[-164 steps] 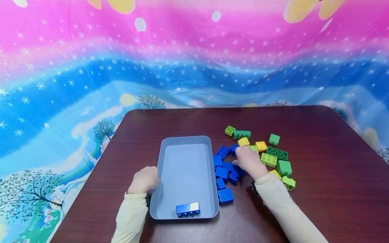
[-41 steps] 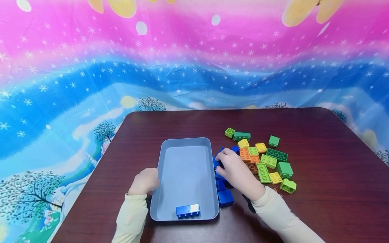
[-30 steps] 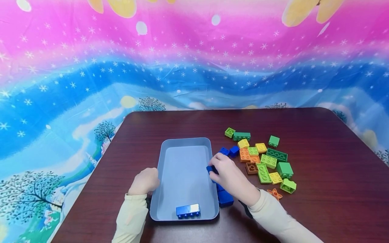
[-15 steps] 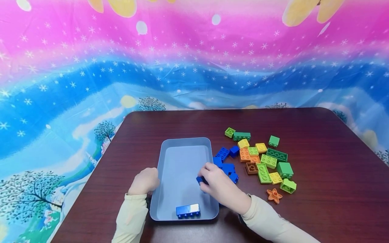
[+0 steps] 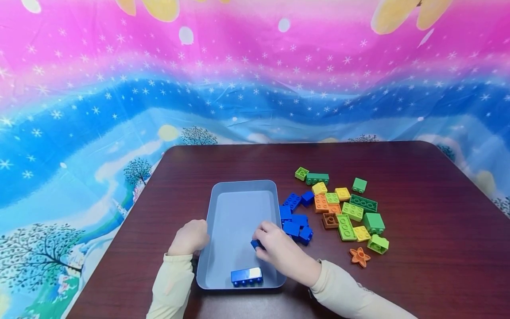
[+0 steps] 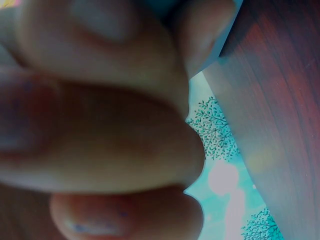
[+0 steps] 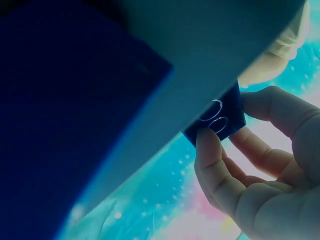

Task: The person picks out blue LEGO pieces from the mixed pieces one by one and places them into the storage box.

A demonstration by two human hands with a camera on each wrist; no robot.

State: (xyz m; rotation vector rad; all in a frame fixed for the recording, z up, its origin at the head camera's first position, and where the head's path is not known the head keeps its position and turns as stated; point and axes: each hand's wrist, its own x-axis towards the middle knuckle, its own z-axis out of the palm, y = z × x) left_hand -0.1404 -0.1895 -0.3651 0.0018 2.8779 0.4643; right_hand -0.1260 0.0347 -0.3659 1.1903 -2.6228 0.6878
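Observation:
A grey tray [image 5: 239,212] lies on the table, with one long blue brick [image 5: 246,277] near its front wall. My left hand [image 5: 190,238] grips the tray's left rim with curled fingers; those fingers [image 6: 110,135] fill much of the left wrist view, the tray's edge beside them. Over the tray's right half, my right hand [image 5: 276,248] pinches a blue toy brick [image 7: 225,117] between thumb and fingers. In the head view most of that brick is hidden by the hand. Several more blue bricks [image 5: 292,228] are heaped against the tray's right side.
Right of the blue heap lie loose green, yellow, orange and brown bricks, among them a dark green brick [image 5: 363,203] and a yellow one [image 5: 361,233]. An orange flower piece [image 5: 360,257] lies nearer the front. A patterned cloth [image 5: 255,88] hangs behind the table [image 5: 430,199].
My right hand has taken a blue brick from the heap and carried it left and nearer, over the tray. The left hand has stayed at the rim.

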